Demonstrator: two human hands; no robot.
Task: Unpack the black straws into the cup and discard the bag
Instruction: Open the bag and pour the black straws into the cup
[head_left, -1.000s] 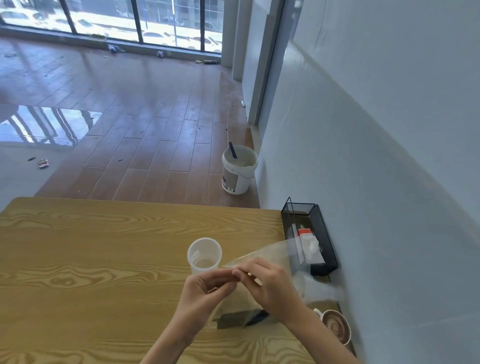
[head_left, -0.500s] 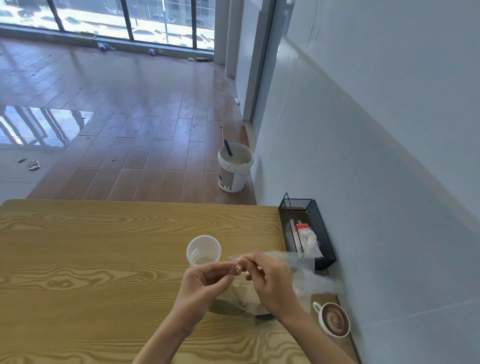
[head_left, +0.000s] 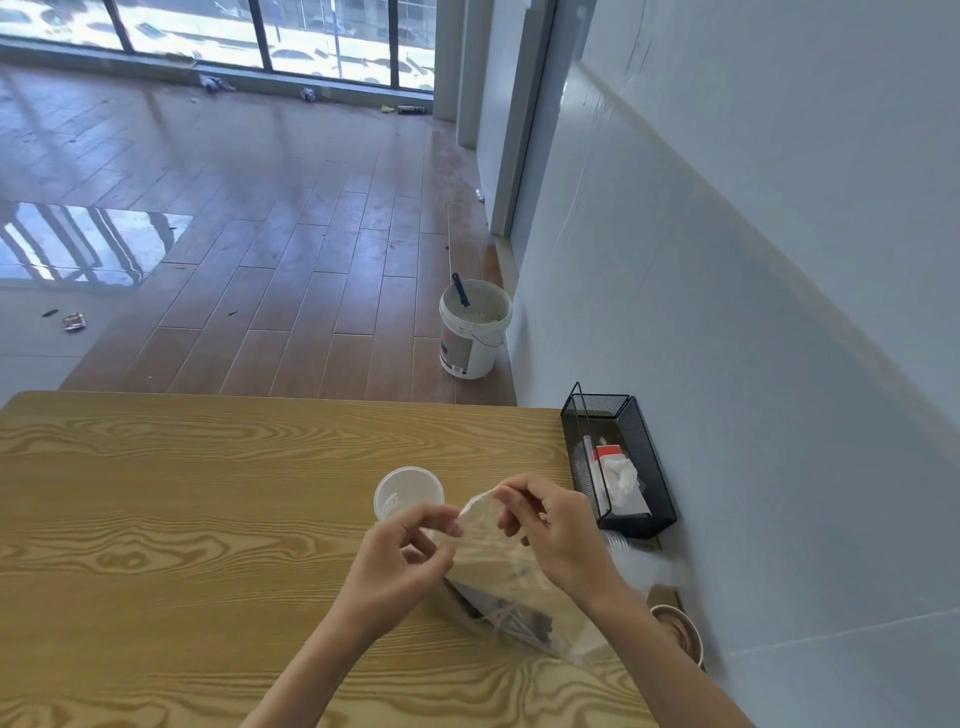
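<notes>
I observed both hands raised over the wooden table (head_left: 208, 519), working at the mouth of a clear plastic bag (head_left: 498, 566). The left hand (head_left: 400, 566) pinched the near edge of the bag's opening between thumb and forefinger, its other fingers curled in. The right hand (head_left: 556, 535) pinched the opposite edge, fingers bent over the film, so the mouth was held parted between the two hands. The bag hung down from that grip, its lower end at or close to the tabletop (I could not tell whether it touched). The black straws (head_left: 504, 616) lay bundled in the bottom of the bag, below and between the wrists, wholly inside the film.

The translucent plastic cup (head_left: 409, 491) stood upright on the table just beyond the left hand, apart from the bag; I saw nothing in it.

At the table's right edge, against the wall, I noted a black mesh tray (head_left: 649, 467) holding white tissue and a red-and-white packet. A paper cup (head_left: 680, 631) with a brown interior sat near the right forearm. On the floor beyond the table stood a white bucket (head_left: 472, 338) with a blue-handled tool in it.
</notes>
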